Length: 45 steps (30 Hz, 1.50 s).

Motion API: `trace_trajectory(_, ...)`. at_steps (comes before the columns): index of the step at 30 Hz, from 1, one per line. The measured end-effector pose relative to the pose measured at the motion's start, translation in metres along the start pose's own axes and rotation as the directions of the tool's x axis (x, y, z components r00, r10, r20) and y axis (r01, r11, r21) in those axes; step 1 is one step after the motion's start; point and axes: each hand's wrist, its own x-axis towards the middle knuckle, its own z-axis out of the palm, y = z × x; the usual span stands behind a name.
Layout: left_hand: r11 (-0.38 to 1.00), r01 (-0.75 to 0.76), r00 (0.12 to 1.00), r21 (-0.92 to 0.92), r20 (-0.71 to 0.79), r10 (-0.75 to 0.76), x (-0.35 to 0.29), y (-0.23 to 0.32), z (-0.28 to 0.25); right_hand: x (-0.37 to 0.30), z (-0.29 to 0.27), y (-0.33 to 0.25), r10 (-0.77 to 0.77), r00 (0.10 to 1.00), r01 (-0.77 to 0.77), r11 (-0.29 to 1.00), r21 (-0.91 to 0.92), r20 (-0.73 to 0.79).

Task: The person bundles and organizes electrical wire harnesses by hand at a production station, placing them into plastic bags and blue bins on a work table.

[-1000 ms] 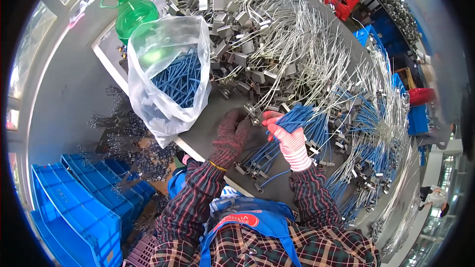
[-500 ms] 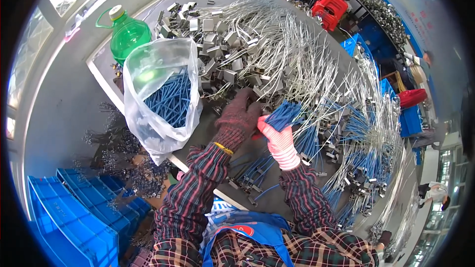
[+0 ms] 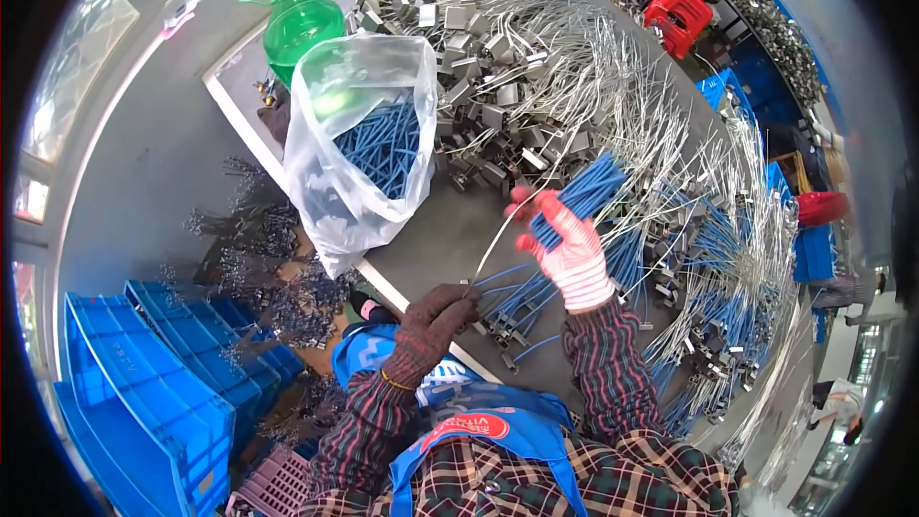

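My left hand [image 3: 436, 327], in a dark maroon knitted glove, is low near the table's front edge, its fingers pinched on one end of a thin silvery wire [image 3: 493, 244]. That wire curves up past my right hand towards the pile of metal pieces. My right hand [image 3: 574, 254], in a red-and-white striped glove, grips a bundle of short blue tubes [image 3: 592, 190]; its thumb and a fingertip point out to the left. Beneath it lie several blue-sleeved wires [image 3: 522, 311] with metal ends. A clear plastic bag [image 3: 330, 215] holding loose blue tubes [image 3: 381, 148] stands left of my hands.
Small metal boxes [image 3: 479, 77] with long silvery wires [image 3: 613, 57] heap across the table's far side. More blue-sleeved wires [image 3: 718, 258] lie at right. A green bottle [image 3: 302, 27] stands behind the bag. Blue crates [image 3: 153, 393] and dark wired parts [image 3: 278, 278] are at lower left.
My left hand has moved from the metal pile down towards the table's front edge, drawing out the wire. My right hand has shifted slightly right with its blue tubes. The whole view has shifted.
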Motion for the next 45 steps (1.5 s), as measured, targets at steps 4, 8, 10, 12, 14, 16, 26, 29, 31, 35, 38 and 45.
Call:
trace_trajectory(4, 0.917, -0.286, 0.955, 0.28, 0.005, 0.296, 0.004, -0.017, -0.002, -0.039, 0.029, 0.024, 0.185, 0.981, -0.173, 0.969, 0.178, -0.053)
trace_trajectory(8, 0.592, -0.331, 0.875, 0.734, 0.003, 0.485, -0.01, 0.002, 0.012, -0.049, 0.017, 0.042, 0.145, 0.982, -0.101, 0.943, 0.316, -0.118)
trace_trajectory(10, 0.531, -0.314, 0.834, 0.787, -0.038, 0.55, -0.02, -0.003, 0.013, -0.04, 0.017, 0.049, 0.11, 0.985, -0.067, 0.954, 0.293, -0.131)
trace_trajectory(12, 0.63, -0.314, 0.857, 0.71, -0.074, 0.511, -0.034, -0.022, 0.005, -0.024, 0.001, 0.055, 0.083, 0.99, -0.047, 0.958, 0.283, -0.117)
trace_trajectory(14, 0.846, -0.177, 0.958, 0.502, -0.109, 0.265, -0.052, -0.029, -0.011, -0.01, -0.004, 0.045, 0.023, 0.978, -0.002, 0.995, 0.101, -0.208)
trace_trajectory(16, 0.955, 0.188, 0.982, 0.23, -0.048, -0.182, -0.079, -0.026, -0.046, 0.014, -0.023, 0.035, 0.017, 0.984, 0.016, 0.984, 0.179, -0.179)
trace_trajectory(26, 0.775, 0.631, 0.774, 0.028, 0.049, -0.632, -0.178, -0.121, -0.184, 0.019, -0.02, 0.009, -0.154, 0.976, 0.142, 0.986, -0.085, -0.151)
trace_trajectory(29, 0.82, 0.571, 0.821, 0.043, -0.01, -0.571, -0.176, -0.133, -0.185, 0.013, -0.021, 0.0, -0.248, 0.939, 0.242, 0.969, -0.052, -0.239)
trace_trajectory(31, 0.799, 0.601, 0.796, -0.036, -0.062, -0.602, -0.171, -0.129, -0.184, 0.01, -0.023, -0.007, -0.267, 0.924, 0.256, 0.964, -0.077, -0.273)
trace_trajectory(35, 0.783, 0.622, 0.781, -0.012, -0.059, -0.622, -0.163, -0.127, -0.187, 0.008, -0.031, -0.019, -0.297, 0.908, 0.296, 0.954, -0.05, -0.295)
trace_trajectory(38, 0.748, 0.664, 0.744, 0.005, -0.105, -0.66, -0.161, -0.124, -0.186, 0.009, -0.036, -0.017, -0.275, 0.907, 0.272, 0.961, -0.056, -0.318)
trace_trajectory(45, 0.768, 0.637, 0.745, -0.072, -0.198, -0.637, -0.165, -0.128, -0.187, 0.008, -0.038, -0.013, -0.222, 0.91, 0.224, 0.974, -0.035, -0.352)
